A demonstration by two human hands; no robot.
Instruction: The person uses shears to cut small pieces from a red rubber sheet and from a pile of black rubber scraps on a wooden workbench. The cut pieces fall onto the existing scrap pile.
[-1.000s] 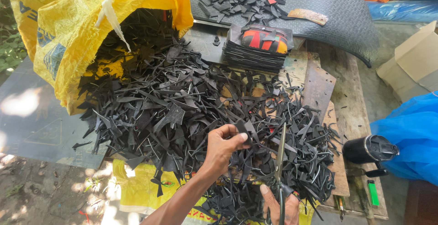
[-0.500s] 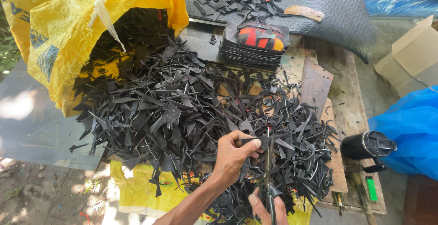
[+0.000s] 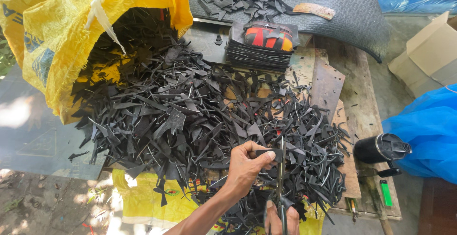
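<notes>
Pinching a small flat black rubber scrap (image 3: 269, 154) between thumb and fingers, left hand (image 3: 245, 167) hovers over near edge of black offcut heap (image 3: 190, 116). Right hand (image 3: 281, 218), fist closed, grips dark scissors (image 3: 281, 187), blades upright touching scrap. Yellow woven sack (image 3: 57, 40) far left; black flask (image 3: 381, 148) right.

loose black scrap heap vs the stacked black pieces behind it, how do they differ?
The loose scrap heap is a tangled spread of irregular strips spilling from the yellow sack; the stacked pieces sit in a neat, squared pile. The heap is nearly all black; the stack carries a red and orange piece on top. The left hand holds a scrap over the heap, against scissors in the right hand; the stack lies untouched. Both look like black sheet material.
</notes>
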